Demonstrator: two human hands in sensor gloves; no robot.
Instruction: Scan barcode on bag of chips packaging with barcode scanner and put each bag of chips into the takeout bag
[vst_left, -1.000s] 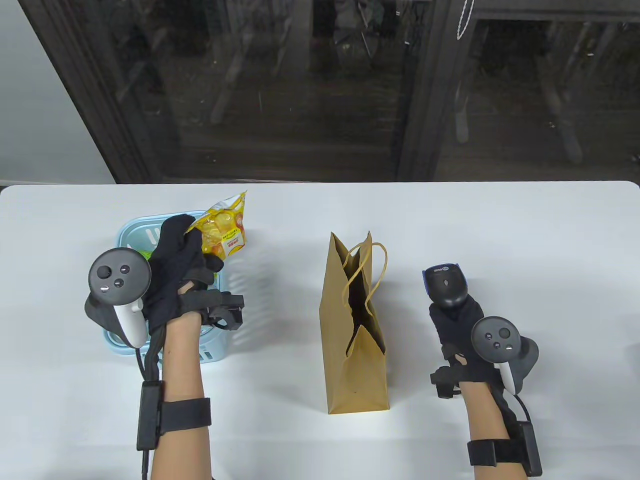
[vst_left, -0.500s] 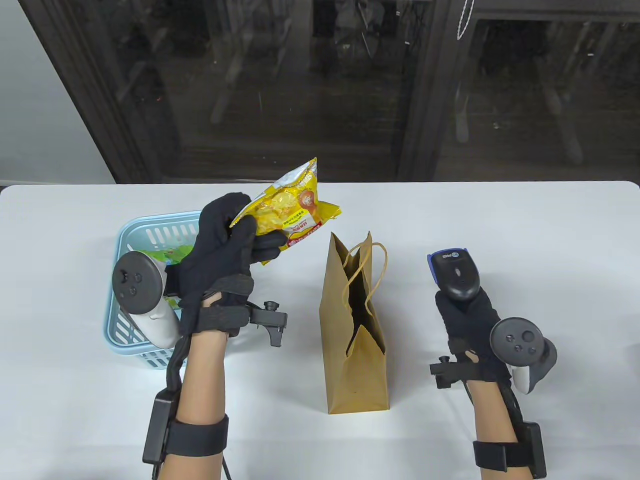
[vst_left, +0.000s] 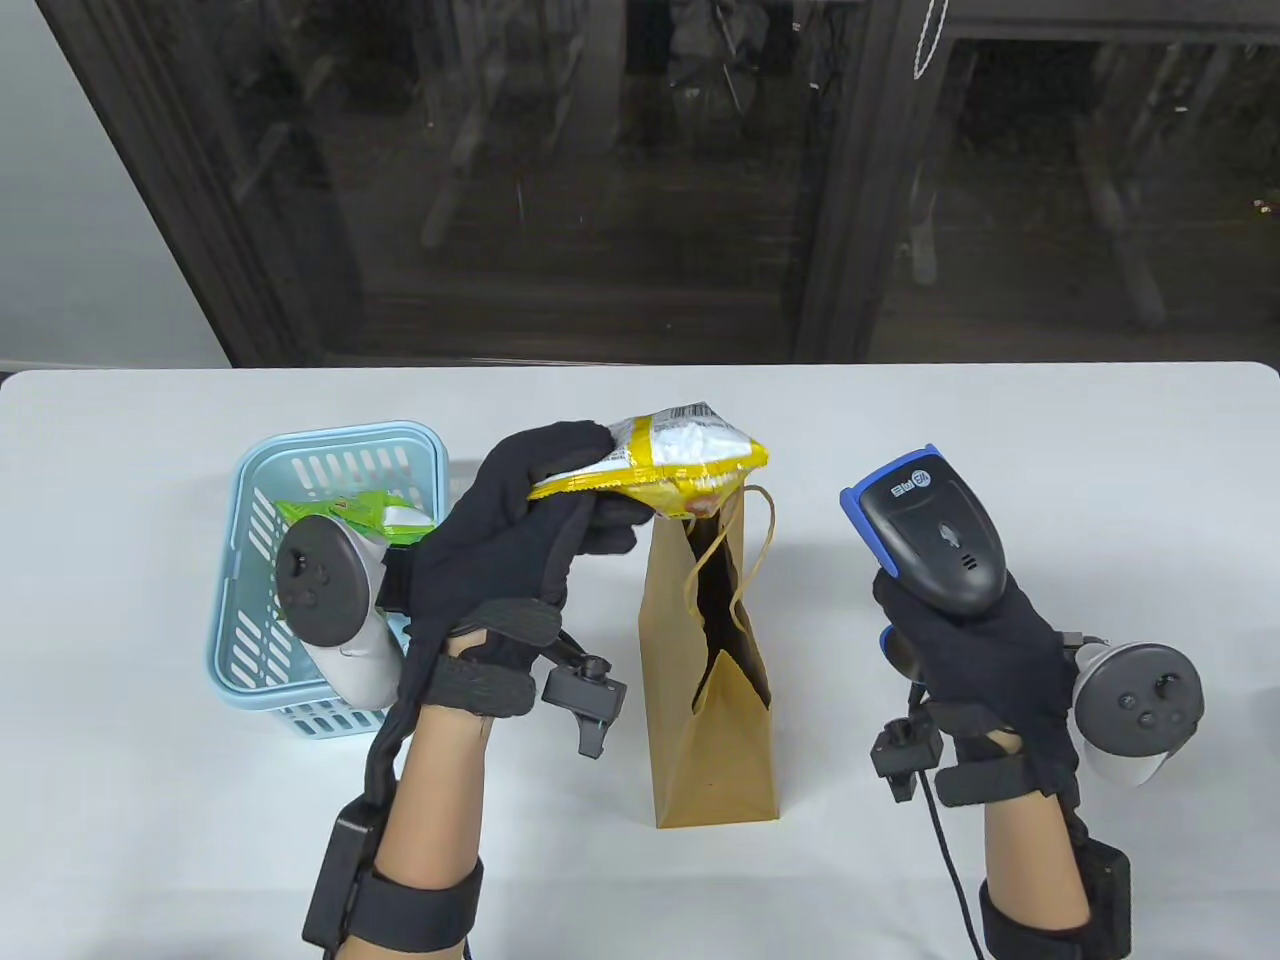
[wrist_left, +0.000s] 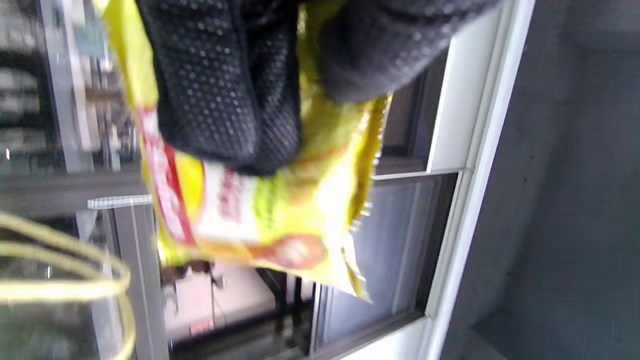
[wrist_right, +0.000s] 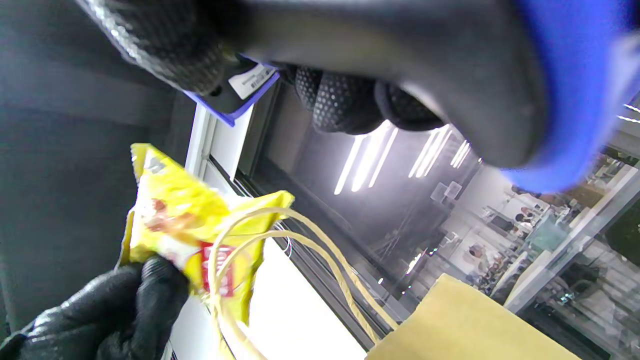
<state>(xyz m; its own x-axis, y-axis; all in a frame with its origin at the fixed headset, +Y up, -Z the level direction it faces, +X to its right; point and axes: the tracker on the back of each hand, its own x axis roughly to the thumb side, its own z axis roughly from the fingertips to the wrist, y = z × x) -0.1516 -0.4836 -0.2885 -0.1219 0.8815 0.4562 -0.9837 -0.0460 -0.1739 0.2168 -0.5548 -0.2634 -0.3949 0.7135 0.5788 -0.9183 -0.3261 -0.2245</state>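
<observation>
Table view: high camera, looks down and forward over the white counter (vst_left: 1000, 420) from the person's side, dark glass wall beyond. Whole scene in frame at mid range.

Left wrist view: very close, turned on its side, faces past the black-gloved left hand (wrist_left: 240, 75) toward window frames; blurred.

Right wrist view: very close, tilted, looks up from under the black-and-blue handheld barcode scanner (wrist_right: 450, 65) toward glass and ceiling lights.

Shared by all three: crinkly yellow bag of chips (vst_left: 680, 460) (wrist_left: 280, 210) (wrist_right: 175, 220) and brown paper takeout bag (vst_left: 710, 680) (wrist_right: 465, 320), of which the left wrist view shows only the handle loops (wrist_left: 75, 285).
</observation>
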